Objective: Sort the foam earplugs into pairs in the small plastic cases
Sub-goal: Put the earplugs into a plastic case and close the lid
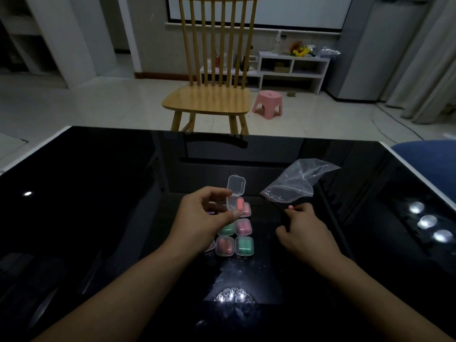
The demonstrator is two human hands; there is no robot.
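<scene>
Black glossy table point(98, 193) | left hand point(199, 218) fingers pinch open case point(234, 199) | right hand point(306, 233) fingers pinch pink earplug point(291, 207)

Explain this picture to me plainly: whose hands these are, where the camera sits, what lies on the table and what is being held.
There is no machine: a person wears one camera on the head, looking down at bare hands over a glossy black table. The left hand holds an open clear plastic case with one orange foam earplug inside. The right hand pinches a second small orange earplug. Closed cases of pink and green earplugs lie below, a clear zip bag beside.
</scene>
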